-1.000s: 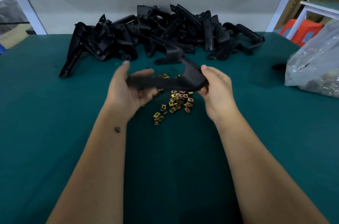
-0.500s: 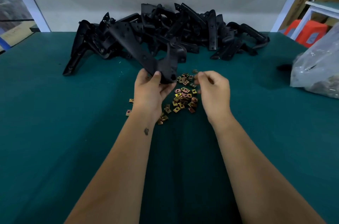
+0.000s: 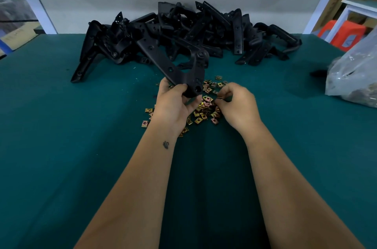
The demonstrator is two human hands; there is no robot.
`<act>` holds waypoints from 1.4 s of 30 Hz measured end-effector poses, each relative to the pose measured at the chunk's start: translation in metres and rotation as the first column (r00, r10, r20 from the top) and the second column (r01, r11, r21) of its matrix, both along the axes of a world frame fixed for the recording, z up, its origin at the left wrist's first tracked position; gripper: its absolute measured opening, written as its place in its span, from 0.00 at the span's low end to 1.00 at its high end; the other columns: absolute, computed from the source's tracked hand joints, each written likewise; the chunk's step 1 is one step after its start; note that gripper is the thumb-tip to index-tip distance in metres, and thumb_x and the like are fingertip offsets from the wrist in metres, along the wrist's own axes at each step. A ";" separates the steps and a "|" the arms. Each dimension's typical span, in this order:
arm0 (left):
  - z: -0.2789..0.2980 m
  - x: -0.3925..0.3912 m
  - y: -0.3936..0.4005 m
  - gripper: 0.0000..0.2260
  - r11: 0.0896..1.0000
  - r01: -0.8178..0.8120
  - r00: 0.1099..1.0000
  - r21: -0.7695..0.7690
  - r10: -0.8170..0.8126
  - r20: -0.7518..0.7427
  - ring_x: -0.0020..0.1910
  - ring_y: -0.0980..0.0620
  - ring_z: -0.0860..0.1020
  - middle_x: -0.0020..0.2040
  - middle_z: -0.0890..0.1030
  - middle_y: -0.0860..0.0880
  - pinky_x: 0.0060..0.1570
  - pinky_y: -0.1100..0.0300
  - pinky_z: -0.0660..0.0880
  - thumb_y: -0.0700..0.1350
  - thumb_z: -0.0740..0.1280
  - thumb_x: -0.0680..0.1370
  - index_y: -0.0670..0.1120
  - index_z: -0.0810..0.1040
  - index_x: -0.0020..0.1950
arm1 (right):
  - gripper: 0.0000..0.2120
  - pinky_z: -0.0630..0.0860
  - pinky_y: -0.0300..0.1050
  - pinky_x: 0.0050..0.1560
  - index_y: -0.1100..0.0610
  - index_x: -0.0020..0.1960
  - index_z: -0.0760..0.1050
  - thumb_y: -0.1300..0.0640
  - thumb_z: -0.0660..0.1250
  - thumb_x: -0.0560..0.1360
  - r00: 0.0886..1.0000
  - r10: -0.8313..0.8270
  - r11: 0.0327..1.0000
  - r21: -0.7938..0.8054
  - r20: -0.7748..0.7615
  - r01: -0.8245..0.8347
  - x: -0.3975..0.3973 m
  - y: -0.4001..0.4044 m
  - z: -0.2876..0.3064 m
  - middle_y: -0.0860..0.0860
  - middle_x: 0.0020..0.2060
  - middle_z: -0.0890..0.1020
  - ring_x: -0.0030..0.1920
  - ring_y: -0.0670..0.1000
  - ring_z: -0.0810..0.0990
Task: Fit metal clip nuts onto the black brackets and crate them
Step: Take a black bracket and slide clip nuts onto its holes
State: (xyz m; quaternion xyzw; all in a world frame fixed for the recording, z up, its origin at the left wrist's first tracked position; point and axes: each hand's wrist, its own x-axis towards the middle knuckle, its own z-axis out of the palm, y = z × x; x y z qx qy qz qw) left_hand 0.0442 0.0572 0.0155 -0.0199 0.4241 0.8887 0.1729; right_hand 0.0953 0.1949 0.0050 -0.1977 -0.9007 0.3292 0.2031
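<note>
Fingers of my left hand (image 3: 173, 104) curl round a black angled plastic bracket (image 3: 179, 71) above mid-tabletop — my right hand (image 3: 237, 106) pinches one small brass-coloured metal clip nut (image 3: 219, 97) over the loose pile of clip nuts (image 3: 206, 109).

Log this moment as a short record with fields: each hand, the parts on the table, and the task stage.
left hand: grips the lower end of one flat black plastic bracket, held above the table
right hand: pinches one small metal clip nut
loose brass-coloured clip nuts: scattered on the green table cover, under both hands
pile of black brackets: at the table's far edge
clear plastic bag: right edge
stage: nut not yet on bracket; no crate visible
</note>
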 end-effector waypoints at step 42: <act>0.000 -0.007 0.000 0.12 0.990 -0.132 0.989 -0.045 0.135 0.061 0.43 0.47 0.78 0.53 0.78 0.42 0.33 0.60 0.78 0.33 0.61 0.80 0.44 0.70 0.63 | 0.11 0.77 0.34 0.38 0.51 0.48 0.78 0.67 0.66 0.77 0.925 -0.092 0.830 -0.542 -0.369 -0.134 -0.004 -0.021 0.005 0.48 0.42 0.83 0.40 0.43 0.83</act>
